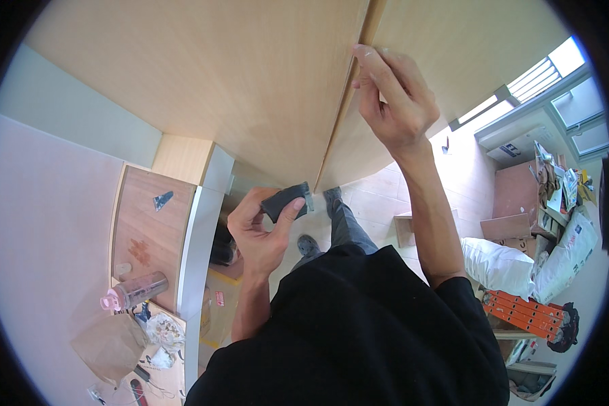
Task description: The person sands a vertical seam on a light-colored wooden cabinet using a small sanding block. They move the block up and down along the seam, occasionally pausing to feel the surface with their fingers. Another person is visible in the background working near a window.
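My left hand (pixel 261 231) pinches a small dark pad (pixel 284 202) between thumb and fingers. The pad looks like folded sandpaper, with a pale greenish edge at its right end. Before me stand two light wood-grain panels, a left panel (pixel 223 76) and a right panel (pixel 467 56). A narrow brown groove (pixel 341 109) runs between them. Up at this groove is my right hand (pixel 398 99), its fingers bent and fingertips against the panel edge. Whether anything thin sits between those fingertips is hidden.
Left, a wooden counter (pixel 155 223) carries a putty-knife-like blade (pixel 163 201), a bottle (pixel 137 292) and a paper bag (pixel 112 347). Right, a low wooden piece (pixel 403 231) stands on the tiled floor (pixel 375 195), near white sacks (pixel 497 264) and an orange ladder (pixel 522 312).
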A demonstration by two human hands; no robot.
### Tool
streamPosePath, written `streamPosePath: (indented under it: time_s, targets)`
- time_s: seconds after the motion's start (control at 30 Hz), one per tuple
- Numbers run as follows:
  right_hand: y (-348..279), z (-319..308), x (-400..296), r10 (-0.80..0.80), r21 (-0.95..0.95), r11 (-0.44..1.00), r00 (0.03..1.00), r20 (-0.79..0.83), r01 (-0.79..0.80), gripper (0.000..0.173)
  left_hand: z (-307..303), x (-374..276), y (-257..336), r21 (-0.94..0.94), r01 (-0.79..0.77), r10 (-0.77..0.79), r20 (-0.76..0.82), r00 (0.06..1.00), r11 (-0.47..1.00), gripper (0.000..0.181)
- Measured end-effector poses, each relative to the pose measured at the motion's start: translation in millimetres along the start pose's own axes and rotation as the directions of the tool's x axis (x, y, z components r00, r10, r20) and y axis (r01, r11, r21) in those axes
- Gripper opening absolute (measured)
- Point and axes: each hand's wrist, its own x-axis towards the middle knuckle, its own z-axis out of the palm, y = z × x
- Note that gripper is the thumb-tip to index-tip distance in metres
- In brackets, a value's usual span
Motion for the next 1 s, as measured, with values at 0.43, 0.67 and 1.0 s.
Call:
streamPosePath:
  time_s: [0.43,0.67,1.0]
  targets:
    - [-9.0,6.3,4.3,0.145,0.062,0.988,0.982,-0.123,-0.138,0.021,1.1,0.6,4.2,0.013,0.018,-0.018,-0.004,1.000,1.000,0.015]
    - [-33.0,16.1,6.4,0.242,-0.132,0.955,0.953,-0.181,-0.267,0.015,0.6,2.0,4.6,0.017,0.006,-0.005,-0.017,1.000,1.000,0.015]
    - [-33.1,24.4,7.2,0.264,-0.140,0.946,0.947,-0.184,-0.291,0.008,0.4,-3.4,5.8,0.033,0.039,-0.039,0.006,0.999,0.999,0.015]
